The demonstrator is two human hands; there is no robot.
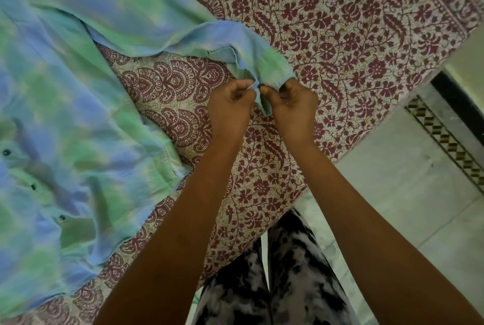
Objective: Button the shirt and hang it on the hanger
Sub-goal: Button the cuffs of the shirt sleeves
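Fastening the sleeve cuff (272, 70) of the shirt (65, 104), spread out on the patterned bedsheet (366, 36). Pinching the cloth beside the small dark cuff button (261, 85) with the left hand (230, 107); gripping the opposite cuff edge with the right hand (293, 108). Probably done with the front, judging by three front buttons (33, 186) along a closed-looking seam, though too blurred to be sure. Left to do: finishing this cuff, perhaps the other sleeve, then hanging up. No hanger anywhere in view.

Blue-green tie-dye shirt (78, 115) spread on bedspread, sleeve cuff (264, 73) lifted, dark cuff button (261, 86)
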